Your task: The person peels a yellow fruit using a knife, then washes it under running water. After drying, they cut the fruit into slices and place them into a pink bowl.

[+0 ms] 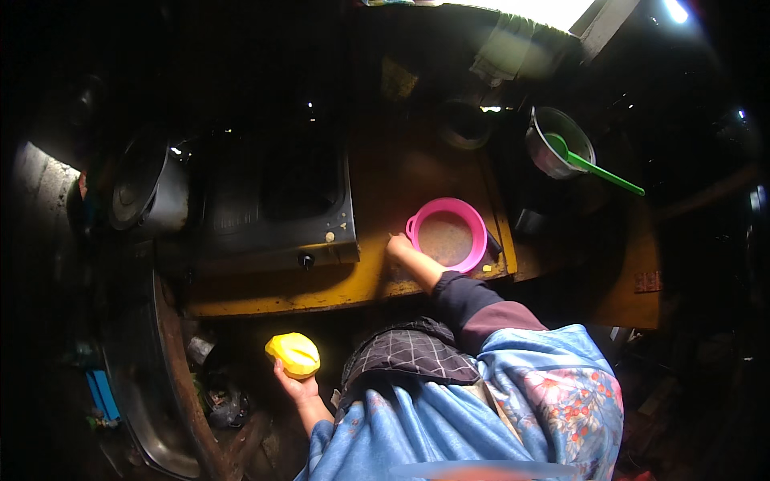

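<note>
A peeled yellow fruit or vegetable [293, 355] with a notch in its top rests in my left hand [296, 388], held low in front of the table, left of my body. My right hand [398, 246] reaches over the yellow table [385, 287] to the left side of a pink plastic basin [479, 223]. A small thin thing shows at its fingertips, too small to name; whether the fingers grip it cannot be told. Cloudy brownish liquid fills part of the basin. A small yellow piece [486, 268] lies to the right of the basin, near a dark handle-like object [494, 245].
A gas stove [283, 240] stands on the table's left part. Farther left are a metal pot [168, 201] and a steel sink [165, 433]. At the back right, a metal pot [541, 159] holds a green plastic dipper [604, 173]. Plastic waste [228, 406] lies below, beside the sink.
</note>
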Motion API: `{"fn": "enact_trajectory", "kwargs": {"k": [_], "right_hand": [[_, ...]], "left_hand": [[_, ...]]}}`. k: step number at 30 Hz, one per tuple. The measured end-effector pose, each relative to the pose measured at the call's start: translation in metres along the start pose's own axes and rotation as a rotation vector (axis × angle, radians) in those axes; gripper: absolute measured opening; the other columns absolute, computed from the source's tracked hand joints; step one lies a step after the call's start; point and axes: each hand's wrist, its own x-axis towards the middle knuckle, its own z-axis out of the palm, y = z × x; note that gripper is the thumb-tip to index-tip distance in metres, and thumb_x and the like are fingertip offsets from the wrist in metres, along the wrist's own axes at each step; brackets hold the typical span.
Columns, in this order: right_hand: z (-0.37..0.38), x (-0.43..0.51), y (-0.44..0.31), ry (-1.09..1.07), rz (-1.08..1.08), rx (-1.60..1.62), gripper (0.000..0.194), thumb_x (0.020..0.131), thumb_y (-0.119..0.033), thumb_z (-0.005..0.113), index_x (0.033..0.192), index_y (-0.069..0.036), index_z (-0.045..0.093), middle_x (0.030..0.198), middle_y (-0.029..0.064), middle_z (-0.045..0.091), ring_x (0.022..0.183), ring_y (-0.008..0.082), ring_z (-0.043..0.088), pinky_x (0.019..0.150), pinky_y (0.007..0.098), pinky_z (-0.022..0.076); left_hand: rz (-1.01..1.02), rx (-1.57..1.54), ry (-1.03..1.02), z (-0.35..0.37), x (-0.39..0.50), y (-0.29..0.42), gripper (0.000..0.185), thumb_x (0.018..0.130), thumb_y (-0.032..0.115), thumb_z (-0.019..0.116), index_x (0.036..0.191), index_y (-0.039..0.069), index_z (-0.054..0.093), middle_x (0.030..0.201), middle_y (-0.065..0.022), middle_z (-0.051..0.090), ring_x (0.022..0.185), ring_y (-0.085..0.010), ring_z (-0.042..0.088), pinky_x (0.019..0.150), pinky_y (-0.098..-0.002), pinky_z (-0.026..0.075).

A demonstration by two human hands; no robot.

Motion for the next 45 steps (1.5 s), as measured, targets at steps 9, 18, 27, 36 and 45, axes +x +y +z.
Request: {"fn": "enact_trajectory", "kwargs": {"k": [9, 18, 27, 36, 45], "right_hand": [[-0.413, -0.182, 0.076, 0.798, -1.088, 1.168, 0.024, 0.088, -0.015, 0.06, 0.107, -0.001, 0.064, 0.091, 0.0066, 0.065, 0.079, 0.016, 0.063, 0.07, 0.0289, 0.0505], [-0.24, -0.103, 0.228, 0.557, -0.431, 0.161, 0.031, 0.083, -0.018, 0.062, 0.112, -0.009, 0.064, 0.097, 0.0089, 0.069, 0.084, 0.0227, 0.065, 0.074, 0.0333, 0.0524], [-0.071, -0.052, 0.311, 0.229, -0.066, -0.004, 0.089, 0.073, -0.031, 0.072, 0.147, -0.019, 0.024, 0.131, 0.0316, 0.042, 0.119, 0.046, 0.048, 0.101, 0.0445, 0.0428], [-0.081, -0.034, 0.342, 0.09, 0.073, 0.785, 0.04, 0.085, -0.024, 0.044, 0.117, -0.002, 0.049, 0.086, 0.0178, 0.059, 0.063, 0.0248, 0.063, 0.051, 0.0387, 0.0531], [-0.133, -0.115, 0.324, -0.438, -0.616, 1.169, 0.035, 0.089, -0.028, 0.052, 0.115, -0.005, 0.048, 0.078, 0.004, 0.05, 0.06, 0.0124, 0.051, 0.054, 0.0254, 0.0437]], "left_hand": [[-0.071, 0.089, -0.111, 0.027, 0.01, -0.009, 0.06, 0.082, 0.049, 0.06, 0.127, 0.01, 0.053, 0.124, -0.0077, 0.058, 0.115, -0.0262, 0.054, 0.098, -0.0442, 0.044], [-0.303, -0.328, -0.554, 0.099, 0.003, -0.084, 0.079, 0.088, 0.062, 0.041, 0.141, 0.004, 0.037, 0.137, -0.024, 0.045, 0.127, -0.0458, 0.041, 0.103, -0.0611, 0.035], [-0.196, -0.379, -0.621, 0.222, -0.052, -0.173, 0.06, 0.096, 0.051, 0.032, 0.136, 0.008, 0.046, 0.135, -0.0128, 0.051, 0.127, -0.027, 0.046, 0.109, -0.0423, 0.034], [-0.243, -0.248, -0.309, 0.285, -0.083, -0.249, 0.059, 0.091, 0.052, 0.042, 0.129, 0.007, 0.052, 0.13, -0.0116, 0.055, 0.119, -0.0254, 0.053, 0.102, -0.0411, 0.043], [-0.322, -0.229, -0.42, 0.293, -0.077, -0.267, 0.067, 0.088, 0.059, 0.048, 0.134, 0.011, 0.046, 0.132, -0.011, 0.053, 0.122, -0.0274, 0.05, 0.103, -0.045, 0.042]]}}
